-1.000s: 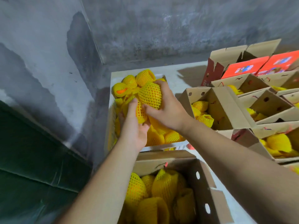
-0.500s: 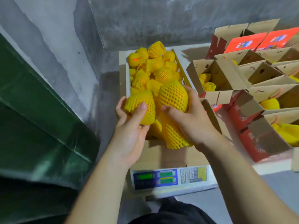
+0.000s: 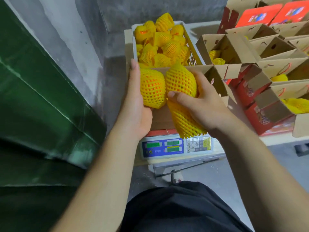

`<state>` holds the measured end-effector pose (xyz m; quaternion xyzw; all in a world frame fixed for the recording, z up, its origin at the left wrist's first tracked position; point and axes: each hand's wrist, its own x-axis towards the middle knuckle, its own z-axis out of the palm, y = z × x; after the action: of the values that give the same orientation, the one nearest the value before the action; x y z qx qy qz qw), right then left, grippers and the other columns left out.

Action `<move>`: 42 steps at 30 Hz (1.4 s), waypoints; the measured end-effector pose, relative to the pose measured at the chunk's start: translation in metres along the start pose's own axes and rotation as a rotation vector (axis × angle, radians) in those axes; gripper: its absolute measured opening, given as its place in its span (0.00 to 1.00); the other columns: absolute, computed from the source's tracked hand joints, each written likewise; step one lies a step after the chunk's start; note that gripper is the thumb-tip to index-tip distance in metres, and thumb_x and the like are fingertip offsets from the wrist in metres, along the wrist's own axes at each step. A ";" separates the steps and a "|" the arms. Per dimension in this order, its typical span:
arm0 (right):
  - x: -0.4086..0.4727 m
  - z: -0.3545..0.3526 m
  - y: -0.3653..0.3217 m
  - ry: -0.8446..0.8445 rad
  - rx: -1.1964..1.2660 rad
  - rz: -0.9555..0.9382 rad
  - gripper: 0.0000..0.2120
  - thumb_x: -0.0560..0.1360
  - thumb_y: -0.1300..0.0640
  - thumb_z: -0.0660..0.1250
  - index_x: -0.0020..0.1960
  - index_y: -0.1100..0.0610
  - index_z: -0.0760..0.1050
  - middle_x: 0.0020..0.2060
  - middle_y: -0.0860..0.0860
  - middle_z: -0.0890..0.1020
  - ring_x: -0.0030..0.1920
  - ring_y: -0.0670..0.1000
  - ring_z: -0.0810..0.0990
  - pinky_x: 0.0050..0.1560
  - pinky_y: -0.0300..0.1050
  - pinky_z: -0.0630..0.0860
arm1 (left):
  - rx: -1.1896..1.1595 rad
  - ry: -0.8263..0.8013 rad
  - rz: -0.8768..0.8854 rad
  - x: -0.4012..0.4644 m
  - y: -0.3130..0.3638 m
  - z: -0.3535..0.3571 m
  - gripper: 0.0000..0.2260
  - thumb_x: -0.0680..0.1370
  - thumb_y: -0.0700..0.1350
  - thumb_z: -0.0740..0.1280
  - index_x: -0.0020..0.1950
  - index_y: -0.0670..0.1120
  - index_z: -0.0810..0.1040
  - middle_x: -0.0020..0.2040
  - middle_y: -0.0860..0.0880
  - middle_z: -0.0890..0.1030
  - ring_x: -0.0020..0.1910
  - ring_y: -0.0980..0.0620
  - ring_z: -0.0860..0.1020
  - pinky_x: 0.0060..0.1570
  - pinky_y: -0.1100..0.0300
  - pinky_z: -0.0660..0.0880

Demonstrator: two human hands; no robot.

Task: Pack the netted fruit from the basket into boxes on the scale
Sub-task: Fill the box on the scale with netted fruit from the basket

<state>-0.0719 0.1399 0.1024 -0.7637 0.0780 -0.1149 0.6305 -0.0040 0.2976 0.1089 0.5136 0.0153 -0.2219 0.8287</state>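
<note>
against grey concrete walls, the left hand [image 3: 133, 99] and right hand [image 3: 203, 104] each grip yellow foam-netted fruit [image 3: 152, 89] above the brown cardboard box [image 3: 160, 118] on the white-and-blue electronic scale [image 3: 175, 147], while the white plastic basket [image 3: 194, 52] is far from emptied, so much packing remains.

The scale [image 3: 177, 146] keypad shows digits 1–9 and 0. The green displays and the red boxes' [image 3: 260, 12] printing are illegible.

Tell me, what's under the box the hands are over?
A scale: its display panel and keypad stick out below the box. Its platform is hidden by the box, and the hands and fruit cover the box's inside.
</note>
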 end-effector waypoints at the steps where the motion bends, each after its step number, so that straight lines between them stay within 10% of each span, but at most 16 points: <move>1: -0.002 0.000 0.000 0.011 0.013 0.012 0.28 0.75 0.53 0.77 0.72 0.48 0.71 0.55 0.45 0.83 0.54 0.42 0.84 0.50 0.40 0.81 | 0.008 -0.050 0.000 -0.001 -0.003 -0.003 0.36 0.77 0.66 0.66 0.82 0.52 0.65 0.74 0.46 0.78 0.71 0.44 0.77 0.74 0.40 0.70; 5: -0.006 -0.004 0.000 0.030 0.051 0.052 0.25 0.76 0.52 0.77 0.70 0.50 0.72 0.49 0.42 0.83 0.50 0.40 0.84 0.46 0.36 0.80 | 0.059 -0.147 0.036 -0.005 -0.020 -0.016 0.42 0.74 0.45 0.77 0.83 0.52 0.59 0.74 0.42 0.76 0.70 0.42 0.79 0.70 0.38 0.74; 14: -0.009 -0.032 -0.003 0.142 0.155 0.146 0.24 0.71 0.44 0.78 0.64 0.45 0.76 0.54 0.48 0.86 0.54 0.51 0.86 0.56 0.58 0.84 | 0.328 0.136 0.224 0.000 -0.007 0.004 0.39 0.74 0.49 0.80 0.78 0.50 0.61 0.64 0.45 0.80 0.49 0.50 0.84 0.40 0.60 0.81; 19: -0.005 -0.054 -0.007 0.248 0.236 0.214 0.28 0.73 0.43 0.77 0.70 0.48 0.75 0.59 0.52 0.84 0.58 0.55 0.85 0.61 0.63 0.81 | 1.098 0.061 0.273 0.022 0.026 0.041 0.51 0.79 0.57 0.74 0.85 0.55 0.36 0.85 0.49 0.52 0.82 0.44 0.60 0.75 0.50 0.66; 21: -0.004 -0.058 -0.007 0.250 0.278 0.231 0.29 0.73 0.44 0.77 0.70 0.50 0.74 0.58 0.54 0.85 0.55 0.55 0.86 0.57 0.62 0.83 | 1.227 0.096 0.290 0.015 0.032 0.049 0.42 0.81 0.63 0.67 0.85 0.57 0.44 0.84 0.48 0.52 0.82 0.42 0.59 0.77 0.43 0.60; 24: -0.003 -0.054 -0.008 0.281 0.328 0.241 0.32 0.69 0.41 0.77 0.69 0.50 0.75 0.59 0.54 0.85 0.56 0.56 0.86 0.57 0.63 0.83 | 0.956 -0.179 0.100 -0.008 0.017 0.050 0.36 0.76 0.73 0.63 0.81 0.61 0.61 0.76 0.56 0.69 0.70 0.53 0.74 0.74 0.45 0.69; 28: 0.001 -0.033 -0.011 0.385 0.355 0.191 0.33 0.69 0.40 0.75 0.70 0.49 0.73 0.61 0.53 0.83 0.60 0.55 0.83 0.63 0.62 0.79 | 0.566 -0.538 -0.259 -0.032 -0.025 0.054 0.47 0.70 0.60 0.78 0.82 0.66 0.54 0.75 0.56 0.75 0.70 0.52 0.78 0.69 0.43 0.75; 38: 0.005 -0.023 -0.021 0.290 0.565 0.160 0.23 0.74 0.46 0.74 0.66 0.48 0.74 0.60 0.50 0.85 0.60 0.52 0.84 0.59 0.53 0.81 | 0.372 -0.174 -0.037 -0.027 -0.017 0.021 0.31 0.73 0.43 0.80 0.73 0.50 0.72 0.65 0.42 0.81 0.52 0.47 0.85 0.46 0.57 0.82; 42: 0.001 -0.024 -0.014 0.273 0.632 0.221 0.31 0.75 0.49 0.74 0.73 0.51 0.66 0.65 0.55 0.81 0.57 0.56 0.85 0.41 0.50 0.83 | 0.195 -0.058 0.003 -0.027 -0.009 0.005 0.27 0.75 0.38 0.77 0.71 0.46 0.73 0.60 0.41 0.81 0.45 0.49 0.83 0.38 0.60 0.80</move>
<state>-0.0777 0.1195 0.1205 -0.4955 0.2042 -0.1655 0.8279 -0.0324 0.2996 0.1104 0.5851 -0.0311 -0.2356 0.7753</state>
